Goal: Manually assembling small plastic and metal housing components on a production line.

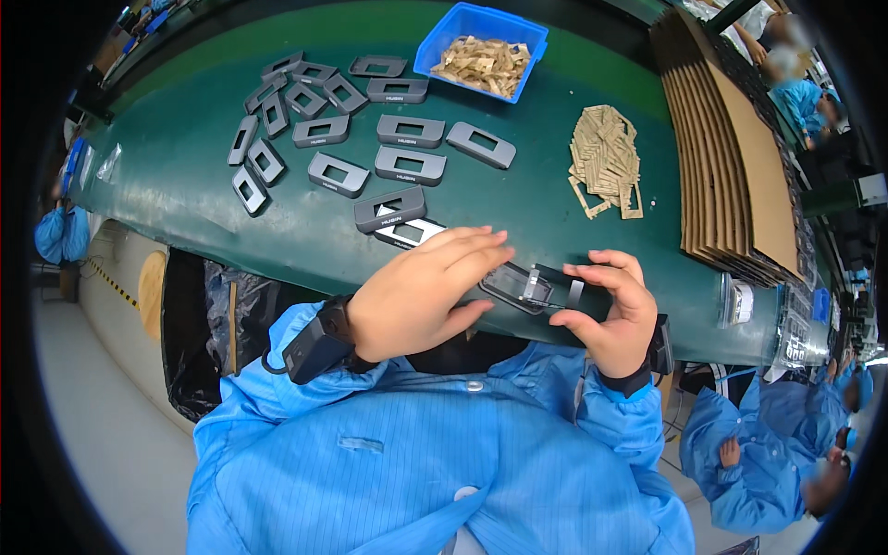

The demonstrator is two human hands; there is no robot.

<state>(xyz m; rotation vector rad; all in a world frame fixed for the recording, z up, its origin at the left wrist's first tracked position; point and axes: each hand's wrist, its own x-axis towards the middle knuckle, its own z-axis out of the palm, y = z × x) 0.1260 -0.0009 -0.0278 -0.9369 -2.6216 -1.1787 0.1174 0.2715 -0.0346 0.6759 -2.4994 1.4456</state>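
Note:
At the near edge of the table, a dark rectangular frame (pixel 504 290) with a clear insert (pixel 535 286) lies between my two hands. My left hand (pixel 421 296) is closed around its left end, fingers over the top and thumb below. With curved fingers and thumb, my right hand (pixel 612 310) grips the right end. Part of the frame is hidden behind the fingers. Just beyond my left hand, a frame with a white face (pixel 404 231) rests partly under a grey frame (pixel 389 209).
Several grey frames (pixel 410 130) are spread over the far left of the green table (pixel 518 199). A blue bin (pixel 536 37) holds tan pieces. Flat tan frames (pixel 604 157) form a pile to the right, beside upright cardboard sheets (pixel 731 148). People in blue sit at the right.

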